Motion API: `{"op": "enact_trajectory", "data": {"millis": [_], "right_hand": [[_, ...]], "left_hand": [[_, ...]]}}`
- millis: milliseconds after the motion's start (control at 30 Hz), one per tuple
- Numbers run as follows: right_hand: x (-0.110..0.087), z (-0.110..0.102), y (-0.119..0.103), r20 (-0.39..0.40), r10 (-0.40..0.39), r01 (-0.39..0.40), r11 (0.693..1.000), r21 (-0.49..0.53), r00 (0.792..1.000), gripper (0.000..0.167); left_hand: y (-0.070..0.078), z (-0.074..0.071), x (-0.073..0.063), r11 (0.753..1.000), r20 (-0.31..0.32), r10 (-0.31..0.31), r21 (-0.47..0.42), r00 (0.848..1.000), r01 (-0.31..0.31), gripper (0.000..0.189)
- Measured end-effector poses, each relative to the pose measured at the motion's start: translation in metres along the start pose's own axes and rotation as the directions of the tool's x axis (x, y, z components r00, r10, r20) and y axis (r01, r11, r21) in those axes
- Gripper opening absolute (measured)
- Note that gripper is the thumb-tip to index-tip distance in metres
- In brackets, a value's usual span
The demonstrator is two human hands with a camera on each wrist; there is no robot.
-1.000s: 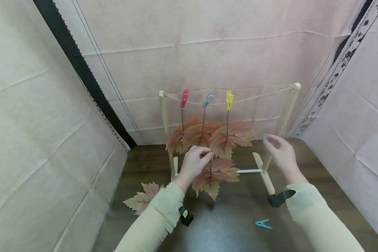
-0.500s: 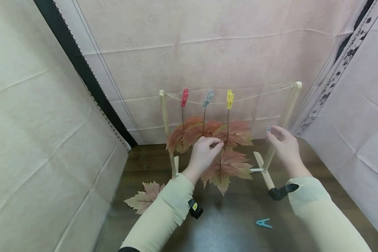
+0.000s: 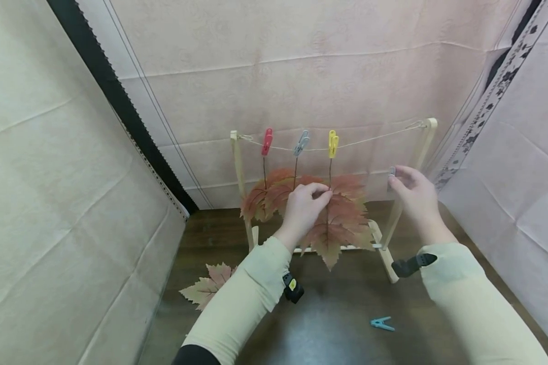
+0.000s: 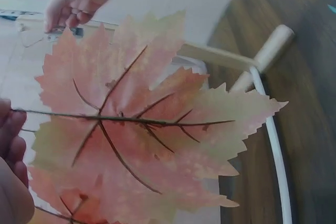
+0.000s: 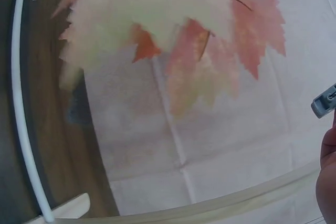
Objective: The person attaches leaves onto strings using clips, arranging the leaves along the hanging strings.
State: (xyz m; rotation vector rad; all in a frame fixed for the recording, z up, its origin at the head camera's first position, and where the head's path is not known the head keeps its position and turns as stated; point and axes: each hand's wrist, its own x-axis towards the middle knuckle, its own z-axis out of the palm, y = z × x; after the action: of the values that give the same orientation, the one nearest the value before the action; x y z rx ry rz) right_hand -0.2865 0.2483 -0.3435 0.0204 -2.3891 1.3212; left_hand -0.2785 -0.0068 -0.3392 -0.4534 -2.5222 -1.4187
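Note:
My left hand [image 3: 303, 207] pinches the stem of a reddish-orange artificial maple leaf [image 3: 332, 234], which hangs blade down in front of the rack. In the left wrist view this leaf [image 4: 131, 145] fills the middle, its dark stem running to the fingertips. Near the rack's right post, my right hand [image 3: 417, 200] pinches a small grey-blue clothespin [image 5: 324, 102] between thumb and fingers. Three similar leaves [image 3: 255, 203] hang by their stems from the string [image 3: 374, 139], held by a red clothespin [image 3: 267, 142], a grey-blue clothespin [image 3: 301, 143] and a yellow clothespin [image 3: 333, 144]. The held leaf partly covers them.
A pale wooden rack [image 3: 239, 167] carries the string between two posts, with a white bar [image 4: 274, 150] low down. One more maple leaf [image 3: 208, 286] lies on the dark wooden table [image 3: 329, 324] at left. A blue clothespin [image 3: 382, 323] lies at front right. Pale cloth [image 3: 274, 91] surrounds the table.
My left hand has risen and moved right with the leaf, which now overlaps the hanging leaves. My right hand has risen toward the string with its clothespin.

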Motion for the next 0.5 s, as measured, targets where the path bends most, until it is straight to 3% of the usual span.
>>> {"op": "enact_trajectory", "data": {"millis": [133,500], "right_hand": [[0.007,-0.003,-0.012,0.021,-0.02,0.02,1.0,-0.002,1.0,0.052],[0.018,-0.005,-0.037,0.002,-0.059,0.059,0.998,0.006,0.998,0.048]], "left_hand": [[0.009,-0.001,0.008,0.997,-0.015,-0.055,-0.061,0.998,0.054,0.021],[0.021,0.005,0.022,0.999,-0.023,-0.037,0.005,0.999,0.037,0.022]]}}
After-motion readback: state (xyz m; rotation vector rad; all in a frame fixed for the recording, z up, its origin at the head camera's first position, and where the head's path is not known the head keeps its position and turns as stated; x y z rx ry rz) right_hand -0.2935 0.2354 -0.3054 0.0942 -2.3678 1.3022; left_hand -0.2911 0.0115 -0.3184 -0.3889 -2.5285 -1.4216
